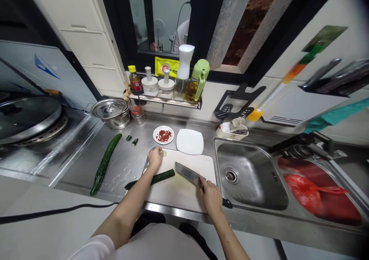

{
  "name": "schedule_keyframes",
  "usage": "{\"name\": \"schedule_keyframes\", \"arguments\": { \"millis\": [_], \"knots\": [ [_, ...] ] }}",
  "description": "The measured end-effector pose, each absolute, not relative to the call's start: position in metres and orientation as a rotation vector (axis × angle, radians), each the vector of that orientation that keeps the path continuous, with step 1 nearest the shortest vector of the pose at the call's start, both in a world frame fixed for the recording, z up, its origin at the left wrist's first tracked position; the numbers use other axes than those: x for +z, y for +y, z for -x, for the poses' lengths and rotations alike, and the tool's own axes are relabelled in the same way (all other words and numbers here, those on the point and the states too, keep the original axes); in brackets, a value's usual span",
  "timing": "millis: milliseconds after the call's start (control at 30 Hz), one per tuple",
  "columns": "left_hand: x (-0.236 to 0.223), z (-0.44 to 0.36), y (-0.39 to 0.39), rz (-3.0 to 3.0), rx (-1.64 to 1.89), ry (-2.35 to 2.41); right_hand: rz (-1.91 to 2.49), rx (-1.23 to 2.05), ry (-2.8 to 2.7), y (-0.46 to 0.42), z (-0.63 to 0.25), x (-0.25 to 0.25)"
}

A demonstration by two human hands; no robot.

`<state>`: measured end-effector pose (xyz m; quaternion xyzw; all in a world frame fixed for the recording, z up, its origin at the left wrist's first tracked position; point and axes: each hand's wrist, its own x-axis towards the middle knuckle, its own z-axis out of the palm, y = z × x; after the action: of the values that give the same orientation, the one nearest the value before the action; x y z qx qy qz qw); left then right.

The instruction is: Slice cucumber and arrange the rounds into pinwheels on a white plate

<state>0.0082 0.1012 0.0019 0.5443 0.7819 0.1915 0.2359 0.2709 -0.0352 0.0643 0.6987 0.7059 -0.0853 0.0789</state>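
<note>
My right hand point(211, 196) grips the black handle of a kitchen knife point(188, 172), its broad blade angled over the white cutting board point(184, 200). At the board's upper left corner, my left hand point(155, 158) has its fingers drawn together at a pale green cucumber slice point(164, 153). A cut cucumber point(164, 176) lies across the board's left part, partly hidden by my left forearm. Farther left on the steel counter rests a whole cucumber point(106, 164). Two cucumber ends point(134, 141) lie nearby.
Behind the board stand a small plate of chopped red pieces point(164, 135) and a white square plate point(189, 141). A steel sink point(253, 175) adjoins on the right. A lidded pot point(111, 112) stands back left, below a seasoning rack point(167, 99).
</note>
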Motion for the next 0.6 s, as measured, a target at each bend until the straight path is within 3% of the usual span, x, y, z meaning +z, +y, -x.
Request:
{"name": "schedule_keyframes", "arguments": {
  "millis": [367,600],
  "knots": [
    [0.004,-0.009,0.098,-1.575,0.487,2.145,-2.169,-0.319,2.086,-0.034,-0.268,0.066],
    [0.010,-0.012,0.073,-1.626,0.702,2.143,-2.369,-0.647,2.044,-0.029,-0.261,0.062]
  ]
}}
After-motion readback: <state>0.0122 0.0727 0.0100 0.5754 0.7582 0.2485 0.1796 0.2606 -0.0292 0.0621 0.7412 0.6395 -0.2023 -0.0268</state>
